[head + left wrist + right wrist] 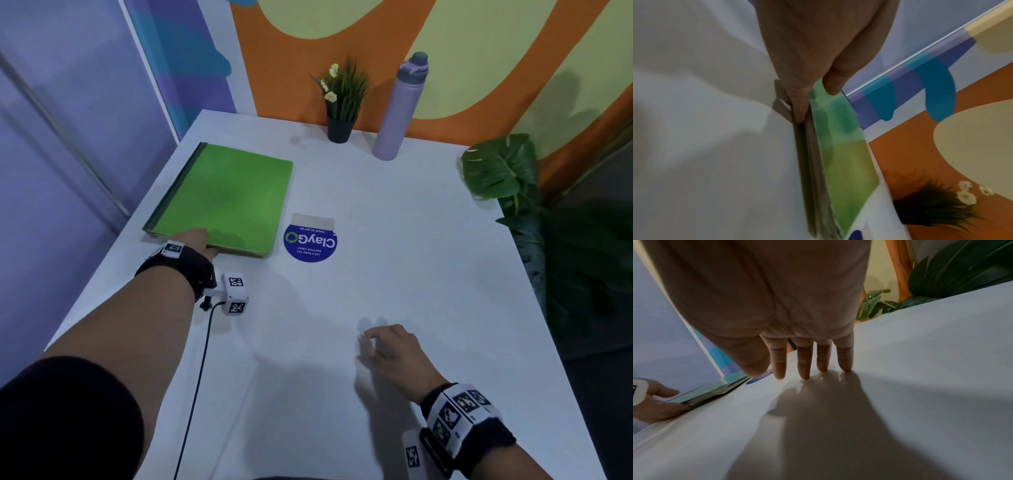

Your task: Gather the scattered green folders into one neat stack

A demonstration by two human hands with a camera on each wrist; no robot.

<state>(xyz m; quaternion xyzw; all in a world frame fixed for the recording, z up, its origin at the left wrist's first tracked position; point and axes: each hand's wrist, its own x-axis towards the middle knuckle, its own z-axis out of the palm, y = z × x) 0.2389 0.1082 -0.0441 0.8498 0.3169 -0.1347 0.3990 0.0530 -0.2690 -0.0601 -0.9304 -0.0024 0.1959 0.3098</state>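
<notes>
A stack of green folders [226, 198] lies flat at the far left of the white table [394, 219], dark spines toward the left edge. My left hand [200, 241] grips the stack's near edge. In the left wrist view the thumb [831, 84] lies on the top green folder [849, 170] and the fingers sit under the layered edge. My right hand [387, 346] is apart from the stack, at the near right. Its straight fingers [804, 365] touch the bare tabletop with their tips and hold nothing. The right wrist view shows the stack [715, 392] at the far left.
A round blue ClayGo sticker [310, 241] lies just right of the stack. A small potted plant [340, 102] and a lilac bottle [399, 109] stand at the back by the wall. Large green leaves [503, 168] overhang the right edge.
</notes>
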